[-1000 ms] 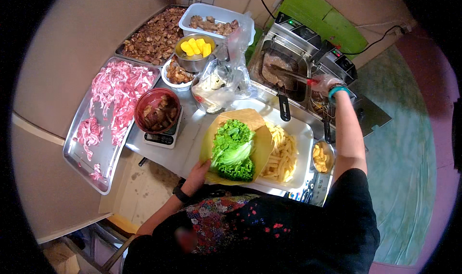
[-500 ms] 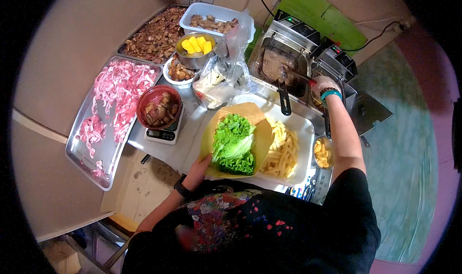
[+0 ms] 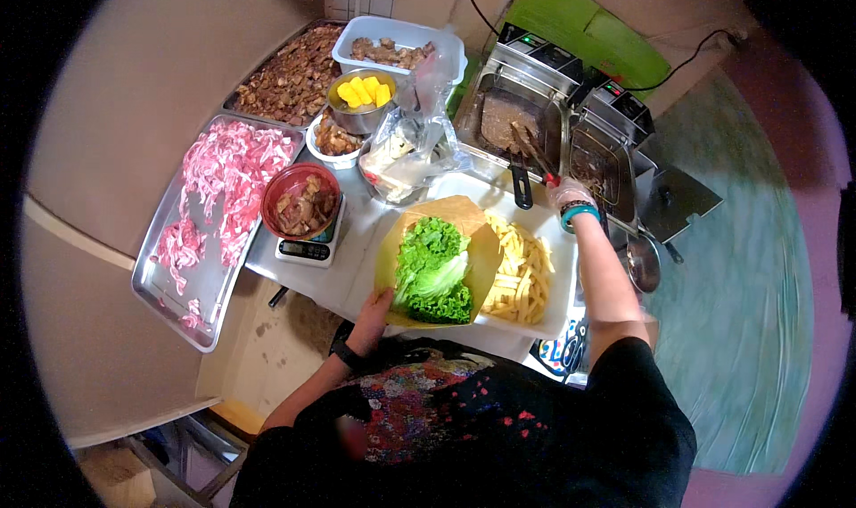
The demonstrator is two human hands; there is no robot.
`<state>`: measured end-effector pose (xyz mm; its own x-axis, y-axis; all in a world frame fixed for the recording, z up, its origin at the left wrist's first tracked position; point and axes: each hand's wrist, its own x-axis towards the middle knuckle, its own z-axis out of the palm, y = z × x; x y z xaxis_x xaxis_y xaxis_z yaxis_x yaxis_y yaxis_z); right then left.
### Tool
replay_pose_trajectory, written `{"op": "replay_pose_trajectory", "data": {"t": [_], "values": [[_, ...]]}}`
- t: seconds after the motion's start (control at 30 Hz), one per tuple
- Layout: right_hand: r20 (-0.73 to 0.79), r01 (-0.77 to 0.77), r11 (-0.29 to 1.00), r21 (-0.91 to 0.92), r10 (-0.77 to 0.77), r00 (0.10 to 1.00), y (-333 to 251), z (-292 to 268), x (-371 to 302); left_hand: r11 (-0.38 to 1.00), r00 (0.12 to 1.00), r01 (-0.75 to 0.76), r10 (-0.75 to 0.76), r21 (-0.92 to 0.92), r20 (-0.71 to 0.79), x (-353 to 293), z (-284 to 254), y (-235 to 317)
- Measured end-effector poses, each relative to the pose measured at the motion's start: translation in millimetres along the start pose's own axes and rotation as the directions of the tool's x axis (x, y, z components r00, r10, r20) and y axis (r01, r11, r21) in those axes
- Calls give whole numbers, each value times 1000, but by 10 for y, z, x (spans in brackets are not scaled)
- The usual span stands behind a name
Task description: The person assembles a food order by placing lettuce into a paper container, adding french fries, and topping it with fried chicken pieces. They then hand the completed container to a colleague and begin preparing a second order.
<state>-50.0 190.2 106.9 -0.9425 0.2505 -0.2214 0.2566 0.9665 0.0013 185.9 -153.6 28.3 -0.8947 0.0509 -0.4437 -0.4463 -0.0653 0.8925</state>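
Note:
My left hand [image 3: 372,313] grips the near left edge of an open brown paper box [image 3: 486,267] filled with green leaf lettuce [image 3: 434,272]. In a clear glove, my right hand [image 3: 573,196] is closed around red-and-metal tongs [image 3: 537,156], whose tips reach over the left basin of the fryer [image 3: 563,120]. A frying basket with a black handle [image 3: 522,185] sits in that basin; whether the tongs hold any food is too small to tell. Right behind the paper box, a white tray [image 3: 560,272] holds pale French fries [image 3: 520,276].
A red bowl of cooked meat [image 3: 303,205] stands on a scale [image 3: 306,251]. Trays of raw sliced meat [image 3: 236,173] and browned meat [image 3: 290,75] lie to the left. Beyond are a bowl with yellow pieces [image 3: 364,91], a plastic bag [image 3: 415,156] and a blue tub [image 3: 455,62].
My right hand has moved left and slightly nearer, from the right basin to beside the left one, with the tongs now angled over it. My left hand stays on the paper box.

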Motion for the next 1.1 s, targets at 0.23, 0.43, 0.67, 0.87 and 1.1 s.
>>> {"op": "replay_pose_trajectory", "data": {"t": [0.23,0.43,0.67,0.87,1.1], "values": [[-63,-142,986,83,148,987,-186,60,-208,982,995,-95,91,160,29,152,-173,-44],[-50,-194,978,71,197,979,-196,141,-183,985,974,-161,148,61,173,477,-323,-314],[-73,-220,965,146,232,970,-107,313,-149,990,953,-137,139,-27,269,466,-312,-113],[-52,-236,960,148,246,968,-123,337,-57,998,951,9,9,-55,309,494,-323,-102],[-20,-172,982,73,173,985,-171,201,-45,996,980,3,16,-93,196,357,-202,107]]}}
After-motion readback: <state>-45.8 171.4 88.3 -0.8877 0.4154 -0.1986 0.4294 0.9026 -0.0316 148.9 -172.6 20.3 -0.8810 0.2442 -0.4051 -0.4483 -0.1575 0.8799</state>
